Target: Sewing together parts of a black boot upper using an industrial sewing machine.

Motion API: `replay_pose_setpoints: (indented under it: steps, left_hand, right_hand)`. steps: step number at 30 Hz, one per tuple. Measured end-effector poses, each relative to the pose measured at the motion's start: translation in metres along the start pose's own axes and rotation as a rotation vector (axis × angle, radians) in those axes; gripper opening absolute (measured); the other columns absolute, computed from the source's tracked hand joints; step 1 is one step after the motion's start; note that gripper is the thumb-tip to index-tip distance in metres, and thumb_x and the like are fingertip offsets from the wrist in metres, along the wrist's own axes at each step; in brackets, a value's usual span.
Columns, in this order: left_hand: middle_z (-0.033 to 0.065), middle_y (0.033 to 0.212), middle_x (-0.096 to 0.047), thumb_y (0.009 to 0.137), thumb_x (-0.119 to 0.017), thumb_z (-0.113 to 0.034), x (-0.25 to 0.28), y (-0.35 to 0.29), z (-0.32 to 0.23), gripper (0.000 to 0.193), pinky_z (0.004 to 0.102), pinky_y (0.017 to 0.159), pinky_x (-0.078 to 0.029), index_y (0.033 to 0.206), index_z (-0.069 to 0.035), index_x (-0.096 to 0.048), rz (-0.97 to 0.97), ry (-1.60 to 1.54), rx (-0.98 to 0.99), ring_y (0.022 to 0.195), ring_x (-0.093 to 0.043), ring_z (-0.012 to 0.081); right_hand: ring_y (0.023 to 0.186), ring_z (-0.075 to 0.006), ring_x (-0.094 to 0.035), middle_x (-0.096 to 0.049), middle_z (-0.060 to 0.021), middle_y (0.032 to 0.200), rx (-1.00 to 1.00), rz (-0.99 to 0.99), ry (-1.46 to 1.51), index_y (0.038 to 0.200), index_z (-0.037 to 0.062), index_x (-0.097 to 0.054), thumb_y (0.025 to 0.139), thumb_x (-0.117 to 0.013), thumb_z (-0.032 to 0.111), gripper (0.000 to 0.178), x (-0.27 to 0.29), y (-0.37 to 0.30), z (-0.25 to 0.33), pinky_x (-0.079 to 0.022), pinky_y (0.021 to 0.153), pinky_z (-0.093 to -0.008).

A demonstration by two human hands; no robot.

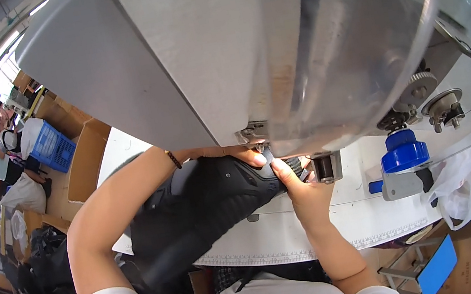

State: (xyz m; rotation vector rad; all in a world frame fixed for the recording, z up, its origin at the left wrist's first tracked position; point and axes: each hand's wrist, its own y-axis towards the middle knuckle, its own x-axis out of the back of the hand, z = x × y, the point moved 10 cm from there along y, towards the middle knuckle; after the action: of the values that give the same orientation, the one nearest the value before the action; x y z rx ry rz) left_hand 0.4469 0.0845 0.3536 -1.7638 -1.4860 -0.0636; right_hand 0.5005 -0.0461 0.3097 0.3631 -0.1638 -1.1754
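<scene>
I have the grey sewing machine [170, 64] looming over the white worktop [264, 239]. The black padded piece [201, 200] lies across the worktop's near edge, its far end under the machine head. My right hand [304, 188] has its grip clamped on that end. My left hand [236, 150] touches it beside the needle area; I can't tell whether that grip is closed.

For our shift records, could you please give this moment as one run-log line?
left hand: on black padded piece | right hand: holding its right end | sewing machine: close by both hands
</scene>
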Motion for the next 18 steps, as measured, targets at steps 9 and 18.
replay_pose_setpoints:
  steps: [9, 18]
  left_hand:
    - [0.0178, 0.123, -0.046, 0.067, -0.065, -0.050, 0.021, -0.042, 0.001, 0.079, 0.0347, 0.095, -0.033, 0.124, -0.002, -0.041, -0.075, 0.359, 0.041, 0.115, -0.042, 0.0268]
    - [0.0195, 0.121, -0.041, 0.065, -0.068, -0.026, -0.062, -0.127, -0.058, 0.066, 0.0416, 0.095, -0.032, 0.119, 0.003, -0.044, -0.550, 0.873, -0.335, 0.112, -0.041, 0.0348]
  right_hand:
    - [0.048, -0.0065, -0.045, -0.047, 0.0003, 0.063, -0.313, 0.259, 0.294, 0.081, 0.0007, -0.053, 0.085, -0.054, 0.019, 0.019, -0.010, -0.020, -0.019, -0.042, 0.039, -0.0209]
    - [0.056, -0.0020, -0.042, -0.049, 0.0038, 0.063, -0.250, 0.584, 0.531, 0.083, 0.0007, -0.059, 0.083, -0.057, 0.017, 0.017, -0.024, -0.016, -0.013, -0.035, 0.052, -0.0176]
